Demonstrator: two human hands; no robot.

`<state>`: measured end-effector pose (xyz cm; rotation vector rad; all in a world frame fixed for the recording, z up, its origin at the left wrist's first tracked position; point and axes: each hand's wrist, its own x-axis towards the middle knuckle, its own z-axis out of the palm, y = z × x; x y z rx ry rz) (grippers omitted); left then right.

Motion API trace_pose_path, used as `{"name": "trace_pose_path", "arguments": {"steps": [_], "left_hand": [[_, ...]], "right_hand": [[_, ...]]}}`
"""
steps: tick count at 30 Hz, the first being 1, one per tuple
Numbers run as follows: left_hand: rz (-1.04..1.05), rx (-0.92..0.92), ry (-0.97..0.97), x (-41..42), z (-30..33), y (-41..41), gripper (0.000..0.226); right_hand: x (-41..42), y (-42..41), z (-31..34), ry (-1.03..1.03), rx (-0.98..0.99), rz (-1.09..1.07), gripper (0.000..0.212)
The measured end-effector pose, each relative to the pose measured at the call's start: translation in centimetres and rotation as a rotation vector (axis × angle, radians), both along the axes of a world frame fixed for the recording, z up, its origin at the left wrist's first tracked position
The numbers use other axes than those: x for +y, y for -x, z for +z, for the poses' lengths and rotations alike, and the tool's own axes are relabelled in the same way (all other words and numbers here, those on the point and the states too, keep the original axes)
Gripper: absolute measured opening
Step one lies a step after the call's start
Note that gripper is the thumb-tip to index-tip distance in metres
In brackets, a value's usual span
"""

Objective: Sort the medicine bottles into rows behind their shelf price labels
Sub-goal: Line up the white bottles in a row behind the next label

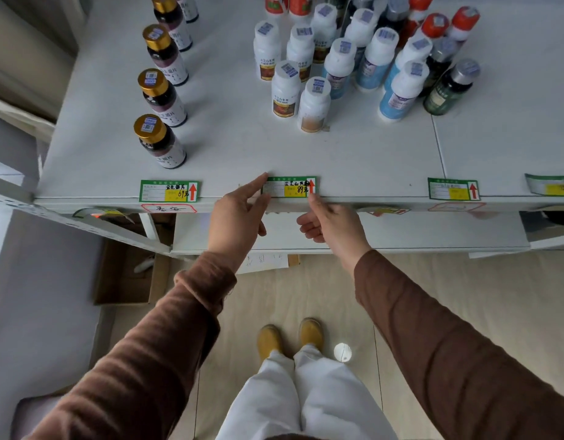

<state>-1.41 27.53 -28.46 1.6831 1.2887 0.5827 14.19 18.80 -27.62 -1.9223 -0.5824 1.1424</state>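
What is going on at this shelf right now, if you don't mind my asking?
A person in brown sleeves is fixing a green price label marked 89 to the front edge of the white shelf. The left hand presses the label's left end with a straight forefinger, and the right hand touches its right end. Gold-capped dark bottles already stand in a row behind the 69 label. The white-capped bottles are clustered, unsorted, further back.

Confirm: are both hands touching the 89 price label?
Touching. Head view: left hand index fingertip on the 89 price label left end; right hand fingertip on its lower right corner.
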Motion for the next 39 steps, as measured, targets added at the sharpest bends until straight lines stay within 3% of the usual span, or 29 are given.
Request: {"name": "trace_pose_path", "arguments": {"steps": [4,8,11,14,24,32,39], "left_hand": [[-0.049,0.073,-0.118,0.4,2.6,0.5,0.035],[-0.082,0.108,-0.211,1.3,5.0,0.4,0.024],[-0.11,0.146,-0.321,2.3,6.2,-0.3,0.017],[-0.14,0.144,-0.341,3.5,7.1,-1.4,0.02],[-0.176,0.199,-0.302,7.1,8.0,-7.1,0.038],[-0.135,0.226,-0.232,8.7,6.3,-9.3,0.041],[-0.19,0.178,-0.15,9.6,5.3,-10.5,0.044]], "right_hand": [[-0.3,-0.7,2.4,-0.036,-0.135,0.035,0.047],[-0.3,-2.0,4.8,-0.068,-0.551,0.178,0.04],[0.5,-3.3,6.7,-0.121,-0.731,0.232,0.023],[1.9,-4.8,8.1,-0.179,-0.787,0.254,0.016],[8.9,-9.8,10.4,-0.276,-0.96,0.471,0.033],[13.2,-10.7,9.8,-0.218,-1.025,0.679,0.045],[14.7,-10.9,9.6,-0.181,-1.019,0.751,0.039]]}}
